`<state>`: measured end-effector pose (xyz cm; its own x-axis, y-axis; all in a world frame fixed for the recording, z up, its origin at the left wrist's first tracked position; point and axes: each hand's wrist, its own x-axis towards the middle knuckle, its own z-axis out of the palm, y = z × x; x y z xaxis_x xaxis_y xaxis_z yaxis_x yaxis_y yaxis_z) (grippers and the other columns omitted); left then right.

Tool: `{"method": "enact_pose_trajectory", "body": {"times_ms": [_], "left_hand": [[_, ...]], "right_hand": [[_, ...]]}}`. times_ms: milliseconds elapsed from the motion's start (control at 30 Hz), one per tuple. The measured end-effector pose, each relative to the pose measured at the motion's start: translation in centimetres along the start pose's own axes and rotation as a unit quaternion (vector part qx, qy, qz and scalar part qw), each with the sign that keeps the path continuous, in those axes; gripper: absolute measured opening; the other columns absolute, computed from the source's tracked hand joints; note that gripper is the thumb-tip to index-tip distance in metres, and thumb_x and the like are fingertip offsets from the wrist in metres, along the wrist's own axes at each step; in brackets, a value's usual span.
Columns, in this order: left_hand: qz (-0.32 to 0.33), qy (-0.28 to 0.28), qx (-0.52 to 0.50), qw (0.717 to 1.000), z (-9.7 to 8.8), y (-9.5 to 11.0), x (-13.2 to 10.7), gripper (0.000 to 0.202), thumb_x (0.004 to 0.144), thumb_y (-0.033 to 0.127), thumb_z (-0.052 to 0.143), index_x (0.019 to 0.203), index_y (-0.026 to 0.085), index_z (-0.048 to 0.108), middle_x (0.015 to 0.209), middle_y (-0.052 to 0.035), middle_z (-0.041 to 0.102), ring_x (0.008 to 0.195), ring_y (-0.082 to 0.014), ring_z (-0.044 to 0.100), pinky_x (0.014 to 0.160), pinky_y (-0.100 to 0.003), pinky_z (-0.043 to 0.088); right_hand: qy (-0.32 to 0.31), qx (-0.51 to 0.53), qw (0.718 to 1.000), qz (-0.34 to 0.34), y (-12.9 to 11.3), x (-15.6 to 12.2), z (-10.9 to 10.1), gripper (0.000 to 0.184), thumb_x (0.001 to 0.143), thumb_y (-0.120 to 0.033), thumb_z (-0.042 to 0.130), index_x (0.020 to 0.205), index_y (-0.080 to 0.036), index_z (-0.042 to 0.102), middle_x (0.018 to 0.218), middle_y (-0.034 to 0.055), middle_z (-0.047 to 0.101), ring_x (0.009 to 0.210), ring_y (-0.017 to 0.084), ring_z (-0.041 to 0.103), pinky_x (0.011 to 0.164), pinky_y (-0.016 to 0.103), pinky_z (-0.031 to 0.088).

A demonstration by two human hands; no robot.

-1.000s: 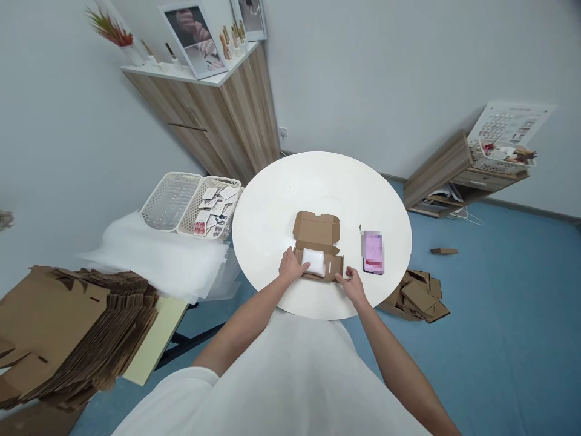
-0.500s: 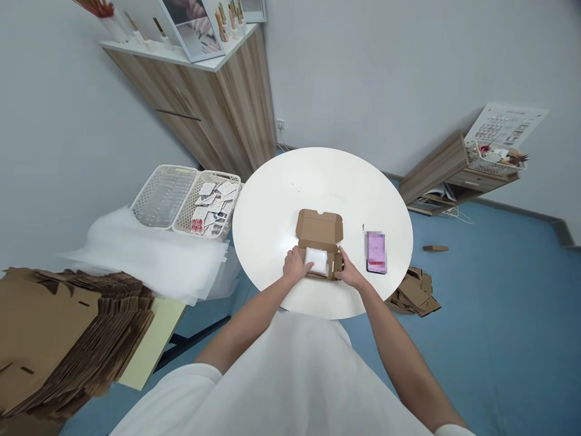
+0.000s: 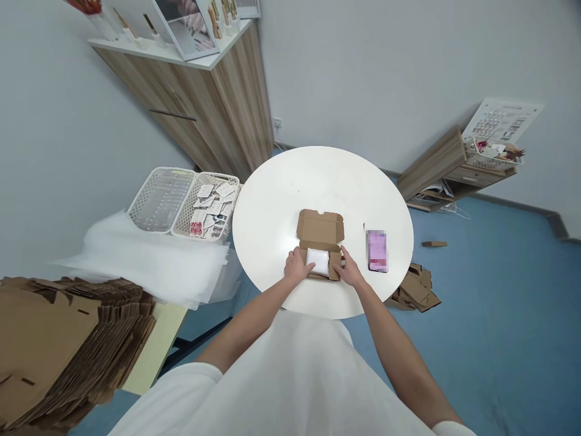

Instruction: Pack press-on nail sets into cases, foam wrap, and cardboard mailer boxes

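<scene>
A small brown cardboard box [image 3: 320,230] lies with its lid flipped back on the round white table [image 3: 281,206]. Inside it rests a white foam-wrapped packet [image 3: 318,263]. My left hand [image 3: 296,267] grips the box's left side, thumb against the packet. My right hand [image 3: 349,270] presses the box's right side flap upright, fingers closed on the cardboard.
A phone with a pink screen [image 3: 377,251] lies right of the box. Two white baskets [image 3: 181,200], one with small cards, sit left on foam sheets [image 3: 149,263]. Flat cardboard blanks [image 3: 68,339] are stacked lower left. Folded boxes [image 3: 415,293] lie on the blue floor.
My right hand has moved from the front flap to the box's right side, and the side flap now stands up. The left hand has stayed on the left side.
</scene>
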<state>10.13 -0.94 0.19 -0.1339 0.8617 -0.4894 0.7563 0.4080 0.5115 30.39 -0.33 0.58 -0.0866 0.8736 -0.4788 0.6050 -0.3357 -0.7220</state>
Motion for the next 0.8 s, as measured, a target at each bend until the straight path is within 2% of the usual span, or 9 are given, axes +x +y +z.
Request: {"method": "enact_pose_trajectory", "body": {"times_ms": [167,300,400,500,633,800], "left_hand": [[0.010,0.016,0.004,1.000,0.2,-0.2,0.1,0.076,0.064,0.050,0.058,0.124,0.020,0.023,0.117,-0.0127,0.042,0.106,-0.0274,0.044,0.074,-0.032,0.039],[0.010,0.016,0.004,1.000,0.3,-0.3,0.1,0.077,0.064,0.050,0.059,0.124,0.020,0.022,0.115,-0.0125,0.042,0.105,-0.0272,0.045,0.074,-0.032,0.039],[0.011,0.018,0.002,1.000,0.3,-0.3,0.1,0.077,0.064,0.051,0.059,0.124,0.020,0.022,0.116,-0.0126,0.042,0.105,-0.0272,0.045,0.074,-0.032,0.039],[0.011,0.017,0.001,1.000,0.2,-0.2,0.0,0.078,0.064,0.050,0.059,0.124,0.019,0.022,0.116,-0.0127,0.042,0.106,-0.0273,0.044,0.075,-0.032,0.038],[0.001,0.009,0.004,1.000,0.1,0.0,0.0,0.078,0.063,0.049,0.060,0.125,0.019,0.022,0.117,-0.0133,0.042,0.107,-0.0280,0.043,0.076,-0.032,0.038],[0.000,0.006,0.001,1.000,0.1,0.0,0.0,0.079,0.063,0.050,0.060,0.125,0.020,0.022,0.118,-0.0133,0.041,0.108,-0.0276,0.044,0.078,-0.033,0.038]], "right_hand": [[0.006,-0.061,0.998,0.000,-0.3,-0.1,-0.2,0.079,0.072,-0.033,0.050,0.136,-0.029,0.003,0.108,0.0060,0.050,0.068,0.014,0.055,0.067,0.030,0.044],[0.025,-0.158,0.987,-0.034,-1.3,-0.9,-0.1,0.099,0.059,-0.040,0.063,0.135,-0.031,0.000,0.124,0.0095,0.034,0.090,0.022,0.054,0.073,0.033,0.042],[0.013,-0.185,0.982,-0.046,-1.3,-1.4,0.0,0.105,0.053,-0.035,0.068,0.135,-0.032,0.001,0.131,0.0101,0.023,0.095,0.023,0.053,0.073,0.033,0.042],[0.018,-0.135,0.991,-0.014,-0.8,-1.2,-0.3,0.096,0.060,-0.027,0.060,0.136,-0.029,0.001,0.129,0.0120,0.028,0.088,0.020,0.055,0.071,0.031,0.043],[0.006,-0.062,0.998,0.031,0.0,0.1,-1.3,0.087,0.065,-0.023,0.052,0.136,-0.026,0.002,0.118,0.0096,0.045,0.086,0.019,0.055,0.070,0.030,0.043],[0.033,-0.077,0.996,0.042,-0.2,1.8,-1.3,0.057,0.072,-0.032,0.047,0.127,-0.024,0.035,0.110,0.0061,0.055,0.100,0.021,0.050,0.079,0.031,0.039]]}}
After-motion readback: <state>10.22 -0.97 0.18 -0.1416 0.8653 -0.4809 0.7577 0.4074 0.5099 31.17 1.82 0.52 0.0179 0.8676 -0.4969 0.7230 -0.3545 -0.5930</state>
